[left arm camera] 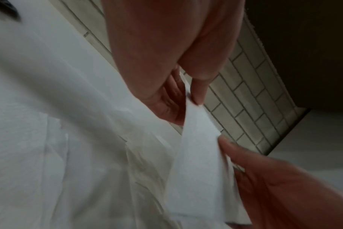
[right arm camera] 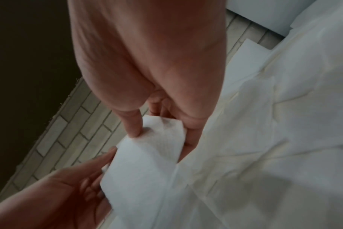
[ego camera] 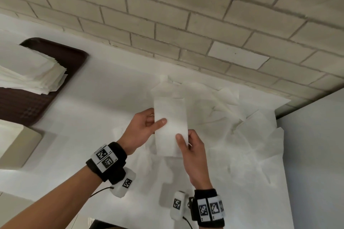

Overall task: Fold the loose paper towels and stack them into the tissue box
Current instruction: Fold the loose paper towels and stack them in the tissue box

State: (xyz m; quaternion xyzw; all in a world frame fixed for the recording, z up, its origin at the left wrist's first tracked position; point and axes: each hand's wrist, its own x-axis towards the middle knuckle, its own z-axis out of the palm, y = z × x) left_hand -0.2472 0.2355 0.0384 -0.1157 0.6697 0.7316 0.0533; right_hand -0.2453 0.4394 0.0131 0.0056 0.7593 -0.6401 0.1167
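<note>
A white folded paper towel (ego camera: pixel 170 117) is held above the table between both hands. My left hand (ego camera: pixel 147 124) pinches its left edge, thumb on top and fingers behind. My right hand (ego camera: pixel 188 143) pinches its lower right edge the same way. The left wrist view shows the folded paper towel (left arm camera: pixel 198 155) as a narrow strip caught by my left hand (left arm camera: pixel 188 99) at its top. In the right wrist view my right hand (right arm camera: pixel 161 128) grips one end of the folded paper towel (right arm camera: pixel 143 167). Loose paper towels (ego camera: pixel 242 135) lie spread and overlapping beneath and to the right.
A dark brown tray (ego camera: pixel 48 80) at the left carries a pile of folded towels (ego camera: pixel 31 72). A beige box-like object (ego camera: pixel 16 145) sits at the left edge. A brick wall (ego camera: pixel 186 15) runs behind the white table (ego camera: pixel 102 98), and a pale panel (ego camera: pixel 316 154) stands at the right.
</note>
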